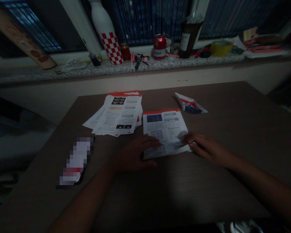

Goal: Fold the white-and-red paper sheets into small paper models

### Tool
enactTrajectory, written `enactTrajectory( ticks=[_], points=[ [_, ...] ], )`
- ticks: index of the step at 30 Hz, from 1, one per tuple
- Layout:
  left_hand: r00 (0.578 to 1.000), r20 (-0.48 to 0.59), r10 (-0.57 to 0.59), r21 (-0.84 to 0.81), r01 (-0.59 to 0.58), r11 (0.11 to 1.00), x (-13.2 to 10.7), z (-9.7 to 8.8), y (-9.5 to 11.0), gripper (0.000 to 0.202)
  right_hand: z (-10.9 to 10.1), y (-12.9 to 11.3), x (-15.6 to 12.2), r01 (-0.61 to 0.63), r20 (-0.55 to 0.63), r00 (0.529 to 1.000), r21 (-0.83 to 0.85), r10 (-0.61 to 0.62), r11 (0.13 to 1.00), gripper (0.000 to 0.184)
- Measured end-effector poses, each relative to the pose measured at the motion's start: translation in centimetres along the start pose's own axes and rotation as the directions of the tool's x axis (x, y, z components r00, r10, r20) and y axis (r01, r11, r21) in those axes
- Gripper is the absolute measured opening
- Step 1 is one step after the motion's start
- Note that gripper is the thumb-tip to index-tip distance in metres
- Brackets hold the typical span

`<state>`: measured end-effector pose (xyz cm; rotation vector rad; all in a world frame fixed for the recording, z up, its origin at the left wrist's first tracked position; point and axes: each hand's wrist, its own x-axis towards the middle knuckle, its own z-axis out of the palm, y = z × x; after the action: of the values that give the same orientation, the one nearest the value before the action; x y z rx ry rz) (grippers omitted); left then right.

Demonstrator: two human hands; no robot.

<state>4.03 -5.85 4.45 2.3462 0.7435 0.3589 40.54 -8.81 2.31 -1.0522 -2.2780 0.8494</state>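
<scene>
A single printed sheet point(165, 128) with an orange top band lies on the brown table point(232, 129) in front of me. My left hand point(133, 156) rests on its lower left corner, fingers stretched over the paper and thumb at the near edge. My right hand point(203, 147) presses on the lower right corner, fingers flat on the sheet. The sheet's near edge looks slightly lifted or folded between the hands.
A stack of similar leaflets point(118, 113) lies to the left. A folded paper piece point(190, 104) sits behind right. A phone point(75, 161) lies at the left. The stone sill behind holds a checkered bottle point(109, 35), a red can point(159, 47), a dark bottle point(189, 35) and a tape roll point(220, 48).
</scene>
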Motion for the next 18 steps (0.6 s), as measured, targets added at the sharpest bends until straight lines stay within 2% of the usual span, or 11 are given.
enactTrajectory(
  ticks=[5,11,14,18],
  points=[
    [0.998,-0.054,-0.042,0.053,0.045,0.998,0.2,0.8,-0.3,0.036,0.0,-0.1,0.1,-0.073,-0.099,0.992,0.03,0.076,0.997,0.02],
    [0.96,-0.178,-0.214,0.068,0.229,0.971,0.0,1.5,-0.9,0.044,-0.5,1.1,0.1,-0.008,-0.051,0.999,0.083,0.012,0.997,0.028],
    [0.958,-0.168,-0.23,0.048,0.241,0.969,0.1,1.3,-0.7,0.043,-0.8,1.3,0.2,-0.011,-0.079,0.997,0.066,0.016,0.998,0.023],
    [0.95,-0.143,-0.277,-0.019,0.277,0.961,0.3,0.9,-0.2,0.04,-1.0,0.7,0.3,-0.099,-0.125,0.987,0.039,0.103,0.994,0.026]
  ],
)
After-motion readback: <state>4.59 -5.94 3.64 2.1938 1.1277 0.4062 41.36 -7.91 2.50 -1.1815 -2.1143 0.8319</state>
